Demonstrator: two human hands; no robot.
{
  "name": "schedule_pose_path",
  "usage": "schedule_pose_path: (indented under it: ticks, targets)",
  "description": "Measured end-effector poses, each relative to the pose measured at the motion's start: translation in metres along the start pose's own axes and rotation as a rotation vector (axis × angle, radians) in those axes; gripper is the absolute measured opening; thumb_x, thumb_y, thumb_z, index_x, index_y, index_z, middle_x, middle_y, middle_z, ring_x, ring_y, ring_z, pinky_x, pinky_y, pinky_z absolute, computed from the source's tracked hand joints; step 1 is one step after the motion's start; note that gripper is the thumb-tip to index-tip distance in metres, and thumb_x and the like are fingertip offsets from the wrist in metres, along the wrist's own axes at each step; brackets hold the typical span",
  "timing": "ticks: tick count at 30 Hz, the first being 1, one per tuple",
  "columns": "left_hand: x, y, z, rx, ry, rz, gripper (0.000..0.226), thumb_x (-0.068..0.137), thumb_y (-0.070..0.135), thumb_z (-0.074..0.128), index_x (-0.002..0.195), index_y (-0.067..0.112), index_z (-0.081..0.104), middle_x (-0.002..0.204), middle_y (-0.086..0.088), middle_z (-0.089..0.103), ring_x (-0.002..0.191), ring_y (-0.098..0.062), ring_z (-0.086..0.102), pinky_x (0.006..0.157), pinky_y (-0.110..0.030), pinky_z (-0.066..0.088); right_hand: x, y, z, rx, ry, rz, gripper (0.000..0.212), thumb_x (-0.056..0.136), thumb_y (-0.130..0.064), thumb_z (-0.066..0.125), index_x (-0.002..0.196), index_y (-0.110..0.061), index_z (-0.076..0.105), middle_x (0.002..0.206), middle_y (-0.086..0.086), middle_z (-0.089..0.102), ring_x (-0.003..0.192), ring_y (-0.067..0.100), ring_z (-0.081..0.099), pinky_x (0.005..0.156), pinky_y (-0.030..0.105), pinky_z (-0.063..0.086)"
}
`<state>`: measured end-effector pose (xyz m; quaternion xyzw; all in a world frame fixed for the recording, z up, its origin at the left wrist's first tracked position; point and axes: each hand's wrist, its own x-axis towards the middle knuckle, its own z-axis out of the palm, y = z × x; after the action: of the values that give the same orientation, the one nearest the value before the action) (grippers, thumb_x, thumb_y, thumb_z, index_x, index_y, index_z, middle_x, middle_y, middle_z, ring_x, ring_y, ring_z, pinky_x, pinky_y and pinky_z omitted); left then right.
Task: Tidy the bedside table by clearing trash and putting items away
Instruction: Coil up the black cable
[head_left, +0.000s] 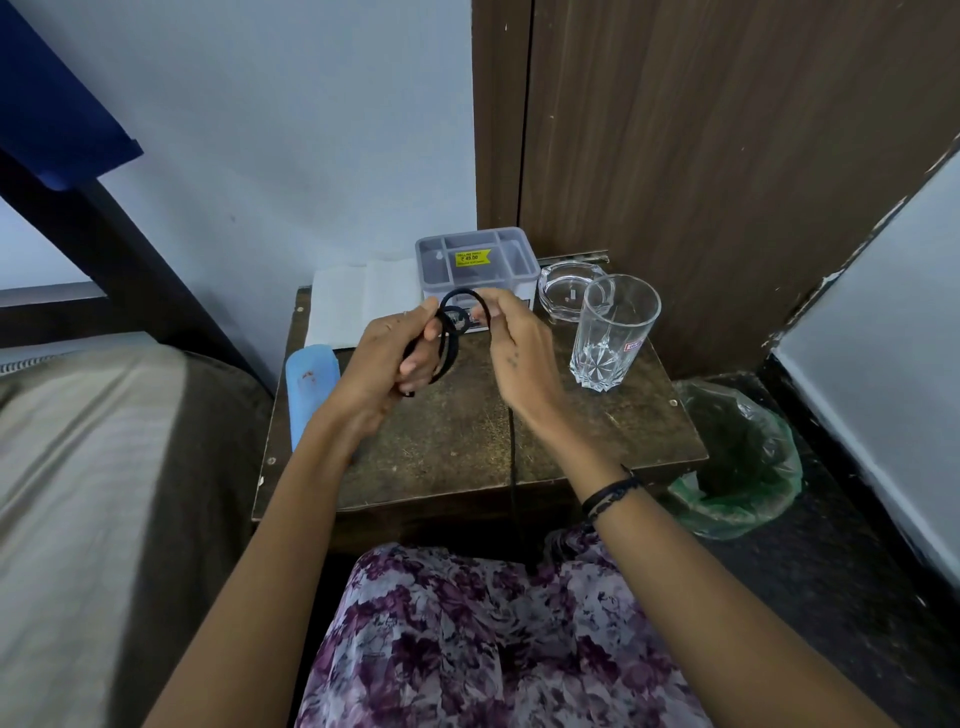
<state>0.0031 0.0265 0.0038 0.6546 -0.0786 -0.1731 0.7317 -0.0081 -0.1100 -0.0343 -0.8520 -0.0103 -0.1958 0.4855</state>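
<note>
A black cable (451, 332) is being coiled above the small brown bedside table (457, 441). My left hand (387, 358) grips the bundle of loops. My right hand (511, 340) pinches a loop of the same cable at the top, and the loose end hangs down past the table's front edge. Behind my hands stands a grey plastic organiser box (475, 257) with a yellow price sticker. An empty drinking glass (613, 332) stands at the table's right, with a glass ashtray (563, 286) behind it.
A blue cylindrical object (309, 395) lies at the table's left edge. White paper (358, 301) lies at the back left. A bin lined with a green plastic bag (737, 457) stands on the floor to the right. A bed (104, 467) is on the left and a wooden door (701, 156) behind.
</note>
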Motion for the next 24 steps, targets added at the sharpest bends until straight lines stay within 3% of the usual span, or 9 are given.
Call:
schedule_pose_path:
  ticks: [1,3,8,11,13,17,20,24]
  targets:
    - [0.0,0.0,0.003,-0.045,-0.005,-0.02,0.04,0.099,0.026,0.034,0.062,0.014,0.04,0.029,0.009,0.027,0.028,-0.001,0.02,0.031,-0.013,0.019,-0.002,-0.002,0.0,0.067,0.007,-0.022,0.038,0.093,0.006,0.035,0.123,-0.008,0.054,0.116,0.007,0.063,0.103,0.01,0.059,0.09,0.018,0.045]
    - [-0.001,-0.002,0.006,-0.127,-0.008,-0.048,0.039,0.099,0.027,0.034,0.062,0.015,0.039,0.029,0.01,0.026,0.027,0.0,0.02,0.029,-0.012,0.019,-0.007,-0.005,0.002,0.13,0.044,-0.061,0.049,0.086,0.013,0.034,0.127,-0.009,0.049,0.122,0.009,0.06,0.113,0.009,0.054,0.098,0.011,0.039]
    - [0.0,-0.002,0.013,-0.27,-0.034,-0.088,0.039,0.099,0.029,0.033,0.063,0.017,0.04,0.028,0.01,0.026,0.025,-0.002,0.021,0.028,-0.011,0.02,-0.016,-0.006,0.008,0.147,0.181,-0.162,0.025,0.097,-0.011,0.044,0.121,-0.007,0.051,0.112,0.005,0.061,0.097,0.002,0.056,0.083,0.006,0.042]
    - [0.0,0.0,0.012,-0.317,-0.064,-0.121,0.038,0.099,0.03,0.033,0.063,0.018,0.04,0.027,0.01,0.027,0.023,-0.003,0.022,0.027,-0.011,0.021,-0.014,-0.002,0.005,0.189,0.256,-0.167,0.019,0.096,-0.009,0.048,0.109,-0.003,0.06,0.095,0.0,0.064,0.088,0.004,0.06,0.079,0.01,0.045]
    - [0.001,0.0,0.01,-0.363,-0.089,-0.149,0.04,0.099,0.031,0.032,0.063,0.018,0.041,0.026,0.009,0.027,0.022,-0.004,0.023,0.025,-0.011,0.022,-0.012,0.001,0.005,0.174,0.238,-0.157,0.017,0.096,-0.009,0.049,0.104,-0.003,0.063,0.089,-0.002,0.065,0.083,0.004,0.062,0.076,0.013,0.047]
    - [0.004,-0.002,0.011,-0.417,-0.102,-0.18,0.039,0.1,0.031,0.03,0.065,0.018,0.041,0.026,0.007,0.029,0.021,-0.005,0.025,0.025,-0.01,0.022,-0.009,0.008,0.01,0.09,0.145,-0.108,0.019,0.096,-0.011,0.047,0.102,-0.007,0.064,0.094,0.004,0.068,0.088,0.013,0.064,0.078,0.034,0.054]
    - [0.006,-0.005,0.01,-0.417,-0.076,-0.171,0.038,0.1,0.032,0.031,0.067,0.018,0.042,0.027,0.008,0.029,0.022,-0.005,0.026,0.026,-0.011,0.023,-0.006,0.011,0.012,0.064,0.066,-0.046,0.02,0.096,-0.008,0.044,0.102,-0.007,0.062,0.102,0.005,0.061,0.094,0.015,0.059,0.081,0.033,0.05]
    - [0.009,-0.004,0.006,-0.416,-0.005,-0.135,0.036,0.1,0.03,0.032,0.068,0.018,0.043,0.028,0.005,0.03,0.023,-0.005,0.026,0.027,-0.011,0.023,-0.008,0.007,0.009,0.094,-0.001,-0.002,0.02,0.1,-0.013,0.04,0.088,-0.01,0.056,0.082,-0.004,0.052,0.076,0.007,0.05,0.069,0.023,0.041]
